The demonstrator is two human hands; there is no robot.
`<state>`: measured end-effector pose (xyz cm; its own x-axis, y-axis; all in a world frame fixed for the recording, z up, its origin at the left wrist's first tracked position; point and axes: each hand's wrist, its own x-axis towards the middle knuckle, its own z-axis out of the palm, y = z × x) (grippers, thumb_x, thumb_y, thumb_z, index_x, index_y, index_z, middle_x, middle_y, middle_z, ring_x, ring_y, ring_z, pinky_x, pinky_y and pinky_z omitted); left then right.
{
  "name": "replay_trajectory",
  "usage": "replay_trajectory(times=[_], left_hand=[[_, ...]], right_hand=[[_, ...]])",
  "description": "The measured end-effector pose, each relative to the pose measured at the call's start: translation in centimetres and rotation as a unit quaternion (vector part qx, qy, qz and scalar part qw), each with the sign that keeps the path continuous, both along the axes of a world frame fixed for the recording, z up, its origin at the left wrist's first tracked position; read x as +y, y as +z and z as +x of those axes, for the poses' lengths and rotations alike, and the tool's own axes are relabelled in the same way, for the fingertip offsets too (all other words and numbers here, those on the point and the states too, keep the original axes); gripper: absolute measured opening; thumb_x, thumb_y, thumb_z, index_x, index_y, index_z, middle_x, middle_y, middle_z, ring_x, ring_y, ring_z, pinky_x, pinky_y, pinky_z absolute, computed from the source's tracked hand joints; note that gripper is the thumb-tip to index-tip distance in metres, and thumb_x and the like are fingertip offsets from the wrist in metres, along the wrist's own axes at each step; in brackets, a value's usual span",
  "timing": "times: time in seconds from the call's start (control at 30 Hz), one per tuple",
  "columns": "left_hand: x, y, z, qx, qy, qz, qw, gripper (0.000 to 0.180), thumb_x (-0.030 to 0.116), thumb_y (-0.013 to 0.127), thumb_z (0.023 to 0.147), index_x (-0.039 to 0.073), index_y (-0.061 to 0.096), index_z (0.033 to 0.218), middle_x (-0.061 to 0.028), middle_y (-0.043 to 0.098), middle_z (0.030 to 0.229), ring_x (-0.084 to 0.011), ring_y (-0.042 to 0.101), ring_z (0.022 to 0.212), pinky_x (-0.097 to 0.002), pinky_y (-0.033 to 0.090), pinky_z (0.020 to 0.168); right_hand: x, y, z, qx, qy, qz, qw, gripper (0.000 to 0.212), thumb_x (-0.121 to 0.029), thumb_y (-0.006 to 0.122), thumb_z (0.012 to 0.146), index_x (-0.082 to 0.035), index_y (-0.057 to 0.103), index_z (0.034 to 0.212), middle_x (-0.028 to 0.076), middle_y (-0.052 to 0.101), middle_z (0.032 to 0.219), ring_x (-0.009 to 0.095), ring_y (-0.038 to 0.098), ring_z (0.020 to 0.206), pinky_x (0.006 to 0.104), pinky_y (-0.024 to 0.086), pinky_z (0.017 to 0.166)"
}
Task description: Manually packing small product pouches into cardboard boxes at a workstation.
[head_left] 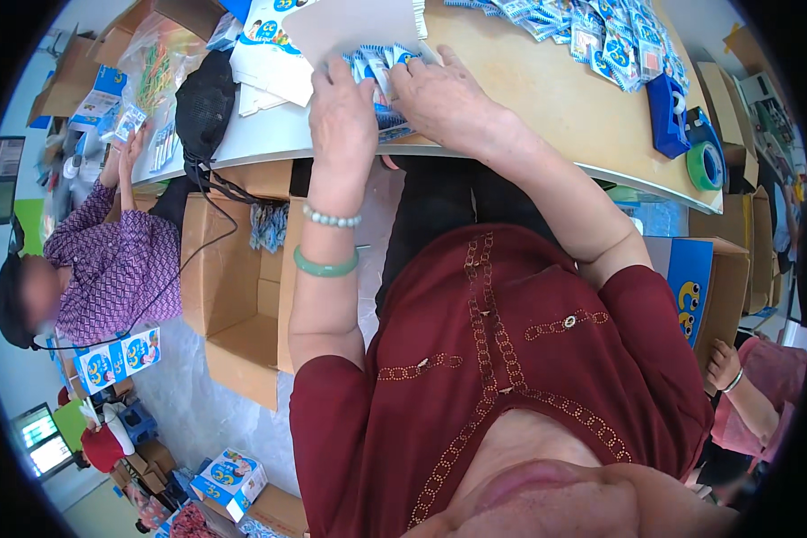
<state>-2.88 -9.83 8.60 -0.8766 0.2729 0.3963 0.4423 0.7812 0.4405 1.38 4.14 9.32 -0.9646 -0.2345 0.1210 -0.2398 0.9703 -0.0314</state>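
Decent bare tabletop [569, 112] right of top centre, so there's room to slide through. Packet pile [605, 45] is in the way upper right, plus the blue tape dispenser [666, 118] and green tape roll [697, 167]; black bag [204, 108] blocks upper left.

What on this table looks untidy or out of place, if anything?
Nothing looks clearly damaged. The white cards left of the left hand lie unevenly fanned, and blue-and-white packets sprawl in a loose heap at the table's far right.
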Motion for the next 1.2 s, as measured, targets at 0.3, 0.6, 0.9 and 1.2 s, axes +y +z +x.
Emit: replay_trajectory(times=[0.3, 0.6, 0.9, 1.2], left_hand=[[-3.1, -1.3, 1.2, 0.200, -0.097, -0.022, 0.975, 0.018, 0.012, 0.066, 0.083, 0.000, 0.062, 0.096, -0.0189, 0.062, 0.099, -0.0376, 0.060, 0.093, -0.0428, 0.049, 0.084], [-3.2, -1.7, 1.2, 0.118, -0.107, 0.000, 0.987, 0.021, 0.014, 0.068, 0.081, 0.001, 0.069, 0.098, -0.0207, 0.062, 0.112, -0.0374, 0.060, 0.101, -0.0419, 0.047, 0.093], [-7.0, -1.9, -0.1, 0.092, 0.000, 0.152, 0.984, 0.026, 0.014, 0.065, 0.084, 0.001, 0.069, 0.106, -0.0235, 0.061, 0.119, -0.0343, 0.062, 0.105, -0.0386, 0.048, 0.089], [-4.3, -0.4, 0.0, -0.053, 0.152, 0.039, 0.986, 0.029, 0.017, 0.055, 0.087, 0.000, 0.066, 0.107, -0.0253, 0.067, 0.093, -0.0402, 0.067, 0.083, -0.0438, 0.052, 0.077]], right_hand=[[0.7, -0.4, 1.0, 0.198, 0.116, -0.092, 0.969, 0.039, -0.018, 0.059, 0.088, -0.004, 0.048, 0.123, 0.017, 0.052, 0.126, 0.034, 0.051, 0.118, 0.0477, 0.038, 0.102], [-0.2, -1.9, -1.2, 0.049, 0.118, -0.054, 0.990, 0.040, -0.012, 0.062, 0.085, -0.007, 0.053, 0.124, 0.019, 0.050, 0.134, 0.035, 0.048, 0.124, 0.0404, 0.040, 0.102], [3.2, -1.2, 0.3, 0.249, 0.050, -0.243, 0.936, 0.026, -0.008, 0.063, 0.083, -0.002, 0.062, 0.108, 0.016, 0.059, 0.119, 0.033, 0.056, 0.110, 0.0391, 0.047, 0.092], [-1.8, 0.7, -2.0, 0.216, 0.214, -0.153, 0.940, 0.025, -0.007, 0.067, 0.075, 0.000, 0.064, 0.099, 0.014, 0.065, 0.103, 0.031, 0.060, 0.102, 0.0390, 0.050, 0.085]])
